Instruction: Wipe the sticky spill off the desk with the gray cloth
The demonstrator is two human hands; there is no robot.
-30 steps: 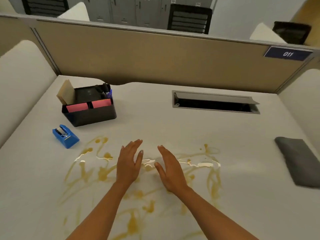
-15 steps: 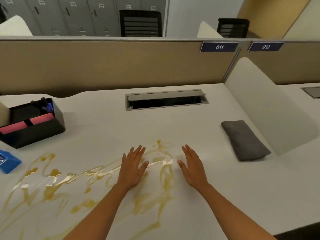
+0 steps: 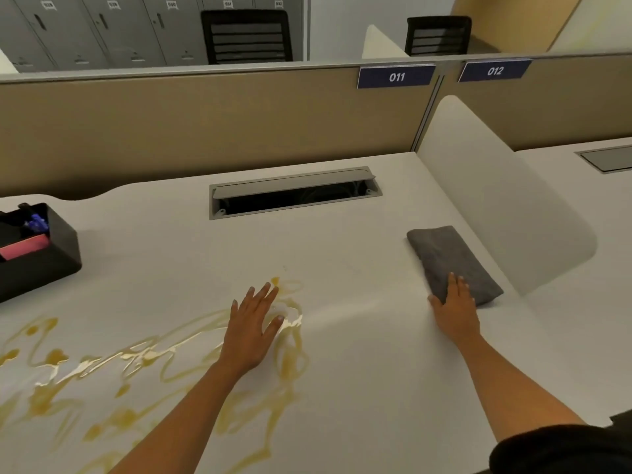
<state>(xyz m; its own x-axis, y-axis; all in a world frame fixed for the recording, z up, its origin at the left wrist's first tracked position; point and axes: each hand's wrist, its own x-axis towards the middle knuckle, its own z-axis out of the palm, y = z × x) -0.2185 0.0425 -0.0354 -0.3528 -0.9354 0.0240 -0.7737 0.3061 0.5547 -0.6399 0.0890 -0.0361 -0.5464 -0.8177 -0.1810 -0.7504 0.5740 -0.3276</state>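
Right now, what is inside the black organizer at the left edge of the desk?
In the black organizer a pink pad and something blue, maybe pens, are visible. Its left part is cut off by the frame, and its dark depths hide anything lower down.

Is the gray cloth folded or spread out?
Folded: the gray cloth lies as a thick, compact rectangle with rounded edges; right hand rests on its near end.

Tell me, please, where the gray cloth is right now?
The cloth lies right of the spill, beside the white divider, under the right hand's fingertips.
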